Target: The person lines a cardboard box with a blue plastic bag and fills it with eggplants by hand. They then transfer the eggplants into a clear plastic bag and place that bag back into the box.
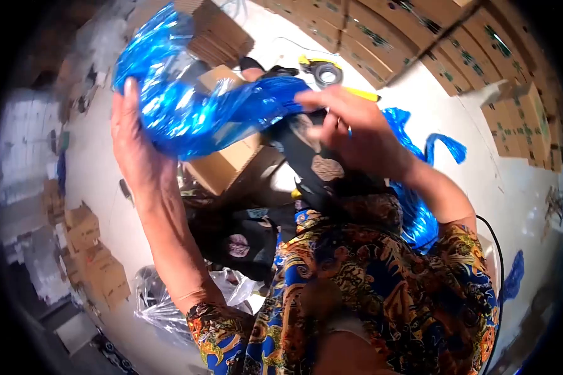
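Note:
A shiny blue plastic bag (191, 115) is stretched between my two hands, its wide, puffed part on the left and a twisted, narrow part on the right. My left hand (131, 140) is closed on the bag's left side, thumb upright against the film. My right hand (356, 125) has its fingers bent at the narrow end, slightly blurred. Beneath the bag stands an open cardboard box (222, 165). Dark patterned cloth (319, 159) covers my lap below both hands.
Stacked cartons (381, 47) line the upper right, with more cartons (97, 272) at the lower left. A yellow-and-black wheeled object (326, 73) stands on the floor. More blue plastic (419, 215) lies at my right side, and a clear bag (162, 303) at my left.

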Demonstrator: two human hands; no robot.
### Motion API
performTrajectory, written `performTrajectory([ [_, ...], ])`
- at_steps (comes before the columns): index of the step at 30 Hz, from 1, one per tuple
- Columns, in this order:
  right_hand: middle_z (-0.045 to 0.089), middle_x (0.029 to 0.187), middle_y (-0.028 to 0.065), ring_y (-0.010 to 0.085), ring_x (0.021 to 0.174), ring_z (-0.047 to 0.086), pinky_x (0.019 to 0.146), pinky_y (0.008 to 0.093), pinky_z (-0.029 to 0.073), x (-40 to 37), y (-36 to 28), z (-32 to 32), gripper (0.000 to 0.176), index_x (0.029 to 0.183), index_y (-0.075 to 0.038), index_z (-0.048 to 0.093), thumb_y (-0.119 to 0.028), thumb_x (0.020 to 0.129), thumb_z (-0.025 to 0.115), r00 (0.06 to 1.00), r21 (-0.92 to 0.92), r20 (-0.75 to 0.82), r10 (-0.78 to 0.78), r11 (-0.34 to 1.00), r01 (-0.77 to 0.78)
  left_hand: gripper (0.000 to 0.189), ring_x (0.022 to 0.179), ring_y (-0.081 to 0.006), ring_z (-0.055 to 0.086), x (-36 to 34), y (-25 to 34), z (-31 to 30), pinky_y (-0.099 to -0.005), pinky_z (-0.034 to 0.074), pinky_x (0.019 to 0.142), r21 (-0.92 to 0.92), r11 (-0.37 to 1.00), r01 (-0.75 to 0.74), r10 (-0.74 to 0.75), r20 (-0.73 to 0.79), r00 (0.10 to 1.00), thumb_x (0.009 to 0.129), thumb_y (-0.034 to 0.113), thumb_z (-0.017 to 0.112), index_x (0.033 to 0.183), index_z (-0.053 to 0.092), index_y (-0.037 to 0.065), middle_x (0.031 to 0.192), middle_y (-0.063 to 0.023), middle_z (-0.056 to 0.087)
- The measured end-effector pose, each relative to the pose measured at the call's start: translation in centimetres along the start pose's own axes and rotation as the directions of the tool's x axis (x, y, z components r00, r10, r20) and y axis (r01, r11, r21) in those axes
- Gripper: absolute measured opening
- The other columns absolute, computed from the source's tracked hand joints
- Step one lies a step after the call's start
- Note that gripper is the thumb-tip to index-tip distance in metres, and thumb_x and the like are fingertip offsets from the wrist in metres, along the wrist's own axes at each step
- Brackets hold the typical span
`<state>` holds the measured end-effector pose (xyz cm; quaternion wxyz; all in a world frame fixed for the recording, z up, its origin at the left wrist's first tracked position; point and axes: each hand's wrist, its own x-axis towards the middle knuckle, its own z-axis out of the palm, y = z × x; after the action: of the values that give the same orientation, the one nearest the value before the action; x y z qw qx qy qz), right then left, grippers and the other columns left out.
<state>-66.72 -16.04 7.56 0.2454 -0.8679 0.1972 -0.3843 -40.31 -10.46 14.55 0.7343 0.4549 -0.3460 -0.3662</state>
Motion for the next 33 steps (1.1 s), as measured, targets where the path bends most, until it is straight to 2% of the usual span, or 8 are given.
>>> performTrajectory([
  [2,0.061,0.100,0.0161,0.0277,0.090,0.061,0.080,0.0391,0.050,2.9,1.1,-0.1,0.046,0.122,-0.005,0.054,-0.015,0.079,0.066,0.938,-0.004,0.190,0.292,0.955,-0.296,0.025,0.085,-0.0170,0.066,-0.5,1.8,-2.6,-0.0308,0.056,0.074,-0.043,0.997,-0.057,0.057,-0.010,0.998,0.097,0.020,0.053,0.118,0.055,0.006,0.105,-0.0088,0.064],
  [10,0.067,0.095,0.0147,0.0310,0.088,0.064,0.076,0.0400,0.048,11.5,5.0,6.3,0.033,0.106,-0.009,0.066,-0.028,0.080,0.062,0.668,0.003,0.740,-0.080,0.993,0.116,0.032,0.084,-0.0267,0.065,-1.8,8.6,-12.5,-0.0400,0.058,0.075,-0.024,0.951,-0.309,0.306,-0.093,0.948,0.098,0.012,0.044,0.129,0.051,0.005,0.111,-0.0161,0.062],
  [18,0.059,0.066,0.0003,0.0054,0.052,0.051,0.046,0.0215,0.039,12.6,0.5,11.0,0.041,0.114,-0.003,0.058,-0.035,0.089,0.064,0.046,0.218,0.965,-0.257,0.698,-0.682,0.030,0.097,-0.0229,0.065,-1.1,11.0,-16.3,-0.0392,0.055,0.086,-0.071,0.965,-0.251,0.234,-0.194,0.953,0.098,0.024,0.051,0.119,0.056,0.003,0.114,-0.0121,0.064],
  [20,0.062,0.068,0.0062,0.0148,0.055,0.058,0.051,0.0299,0.045,12.0,-0.2,13.8,0.028,0.095,-0.002,0.064,-0.029,0.086,0.066,0.050,0.227,0.971,-0.235,0.827,-0.514,0.031,0.101,-0.0252,0.063,0.4,11.2,-20.7,-0.0429,0.052,0.090,-0.195,0.954,-0.228,0.192,-0.189,0.963,0.099,0.024,0.048,0.120,0.055,0.002,0.115,-0.0135,0.063],
  [22,0.063,0.075,0.0186,0.0362,0.072,0.063,0.068,0.0447,0.049,11.6,1.1,14.2,0.017,0.088,0.000,0.064,-0.015,0.079,0.062,0.558,0.284,0.755,-0.345,0.939,0.196,0.034,0.106,-0.0277,0.060,-1.3,11.9,-18.7,-0.0458,0.050,0.094,-0.361,0.915,-0.180,0.237,0.120,0.964,0.101,0.025,0.042,0.122,0.054,0.001,0.119,-0.0151,0.061],
  [27,0.063,0.078,0.0218,0.0399,0.078,0.063,0.069,0.0452,0.051,17.4,5.4,16.7,0.017,0.092,-0.002,0.063,-0.008,0.078,0.054,0.954,0.002,0.299,-0.001,1.000,0.000,0.037,0.110,-0.0314,0.058,-2.6,12.3,-17.1,-0.0504,0.046,0.097,-0.444,0.883,-0.149,0.258,0.195,0.946,0.102,0.024,0.035,0.124,0.052,0.000,0.123,-0.0174,0.058],
  [29,0.065,0.078,0.0197,0.0386,0.076,0.064,0.066,0.0447,0.052,19.6,6.1,17.7,0.018,0.090,-0.006,0.065,-0.008,0.076,0.055,0.990,-0.075,0.136,-0.035,0.996,0.045,0.038,0.109,-0.0319,0.058,-3.2,11.7,-15.8,-0.0514,0.046,0.097,-0.469,0.875,-0.120,0.230,0.184,0.956,0.102,0.025,0.036,0.125,0.052,0.000,0.122,-0.0177,0.058],
  [33,0.069,0.097,0.0158,0.0322,0.088,0.067,0.076,0.0421,0.055,18.3,5.5,20.0,0.023,0.098,-0.011,0.070,-0.013,0.078,0.058,0.608,-0.387,0.785,0.115,0.858,0.338,0.040,0.108,-0.0318,0.059,-3.0,9.9,-13.7,-0.0518,0.046,0.096,-0.528,0.849,-0.028,0.195,0.263,0.945,0.101,0.031,0.039,0.126,0.052,0.002,0.122,-0.0175,0.059],
])
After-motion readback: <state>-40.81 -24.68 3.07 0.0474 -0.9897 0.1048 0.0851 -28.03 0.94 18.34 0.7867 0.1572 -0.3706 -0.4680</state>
